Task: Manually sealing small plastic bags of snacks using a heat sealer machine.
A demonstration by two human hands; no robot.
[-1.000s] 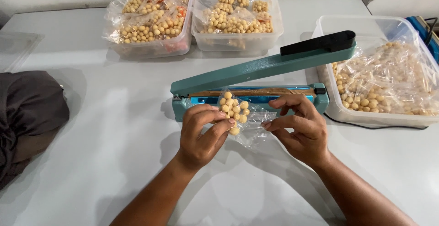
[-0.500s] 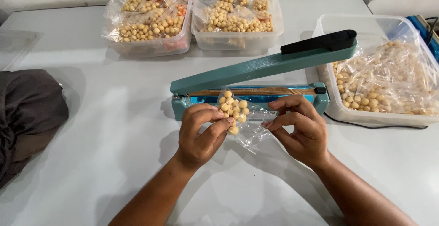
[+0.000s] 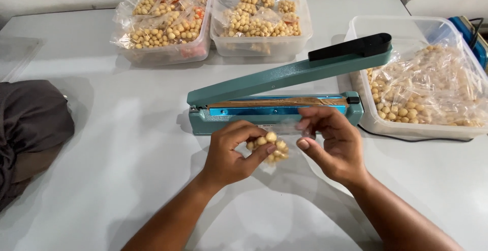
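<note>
Small clear bag of round yellow snacks (image 3: 269,148) near table's (image 3: 127,144) mid-front, just before teal heat sealer (image 3: 277,110), arm raised | left hand (image 3: 231,152) clamped on filled end | right hand (image 3: 333,142) pinching open mouth | advisable: flatten mouth, keep snacks clear of seal bar.

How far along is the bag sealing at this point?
Done: filled bags fill two far tubs. In hand: left hand and right hand hold a small bag of round snacks before the open sealer. Left: many bags in the right tub.
</note>
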